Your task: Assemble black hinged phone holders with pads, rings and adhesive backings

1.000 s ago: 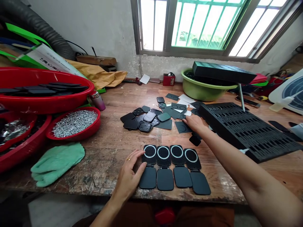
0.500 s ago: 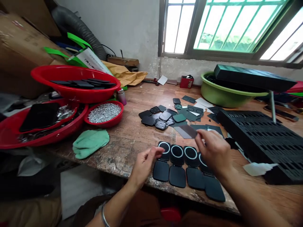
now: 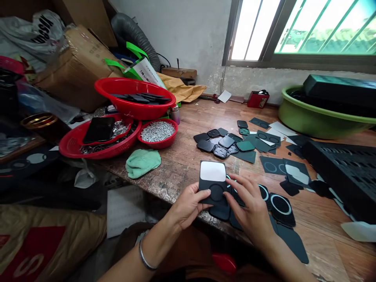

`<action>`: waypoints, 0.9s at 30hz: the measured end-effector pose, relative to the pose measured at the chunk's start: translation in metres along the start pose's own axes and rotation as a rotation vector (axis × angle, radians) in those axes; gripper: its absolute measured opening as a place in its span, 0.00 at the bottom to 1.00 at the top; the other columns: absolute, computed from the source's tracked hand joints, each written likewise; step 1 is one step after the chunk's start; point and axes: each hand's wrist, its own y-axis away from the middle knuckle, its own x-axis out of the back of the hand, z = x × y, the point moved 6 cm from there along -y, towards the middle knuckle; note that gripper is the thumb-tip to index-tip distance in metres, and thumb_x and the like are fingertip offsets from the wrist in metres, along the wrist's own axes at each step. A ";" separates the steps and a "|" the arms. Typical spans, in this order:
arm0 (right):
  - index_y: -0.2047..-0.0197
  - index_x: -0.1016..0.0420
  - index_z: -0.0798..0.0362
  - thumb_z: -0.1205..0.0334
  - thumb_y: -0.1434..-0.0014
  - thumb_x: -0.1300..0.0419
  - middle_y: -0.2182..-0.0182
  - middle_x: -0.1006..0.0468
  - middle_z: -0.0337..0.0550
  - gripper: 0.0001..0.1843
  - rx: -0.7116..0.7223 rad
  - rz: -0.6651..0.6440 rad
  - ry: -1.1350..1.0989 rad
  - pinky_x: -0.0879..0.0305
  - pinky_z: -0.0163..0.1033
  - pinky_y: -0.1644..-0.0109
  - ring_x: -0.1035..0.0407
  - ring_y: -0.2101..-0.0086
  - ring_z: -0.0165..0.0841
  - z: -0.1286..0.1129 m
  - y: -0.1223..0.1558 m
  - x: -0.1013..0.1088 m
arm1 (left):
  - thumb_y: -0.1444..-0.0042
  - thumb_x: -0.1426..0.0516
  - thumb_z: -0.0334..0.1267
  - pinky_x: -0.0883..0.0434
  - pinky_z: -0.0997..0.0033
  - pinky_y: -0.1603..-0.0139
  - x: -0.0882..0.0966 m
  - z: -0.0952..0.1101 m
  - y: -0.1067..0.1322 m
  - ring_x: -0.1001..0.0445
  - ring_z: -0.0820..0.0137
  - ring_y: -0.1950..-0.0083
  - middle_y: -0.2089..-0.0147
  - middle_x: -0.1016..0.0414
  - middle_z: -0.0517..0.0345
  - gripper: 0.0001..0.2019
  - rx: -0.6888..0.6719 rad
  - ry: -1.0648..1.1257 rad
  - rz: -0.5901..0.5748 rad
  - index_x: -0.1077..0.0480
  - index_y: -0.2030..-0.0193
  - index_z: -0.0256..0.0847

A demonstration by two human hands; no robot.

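Observation:
A dark die-cut sheet [image 3: 216,200] is held up above the table's front edge, with a white rounded-square patch [image 3: 213,171] on its upper part and a ring outline below. My left hand [image 3: 192,203] pinches its lower left side, thumb on the front and fingers behind. At the right edge, the thumb and fingers of my right hand [image 3: 248,199] close on the sheet. Behind and below the hands lies a row of hinged black square cases, some partly hidden; the rightmost case [image 3: 282,207] bears a pale ring on its ribbed half.
A pile of black case parts [image 3: 223,143] lies farther back, beside loose dark sheets [image 3: 268,141]. On the left are a green cloth [image 3: 143,162], a red bowl of small metal pins [image 3: 158,145] and a larger red basin [image 3: 135,111]. A black slotted block [image 3: 343,168] stands right.
My right hand has brought the sheet left and down in front of me. My left hand has taken hold of its other side. The view has turned left.

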 end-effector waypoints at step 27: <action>0.54 0.25 0.53 0.78 0.43 0.43 0.52 0.32 0.50 0.16 0.297 0.054 -0.055 0.38 0.47 0.48 0.38 0.50 0.39 -0.057 0.021 -0.025 | 0.40 0.46 0.33 0.25 0.62 0.58 0.075 0.023 0.003 0.23 0.61 0.61 0.54 0.25 0.39 0.17 -0.132 0.065 0.417 0.35 0.45 0.30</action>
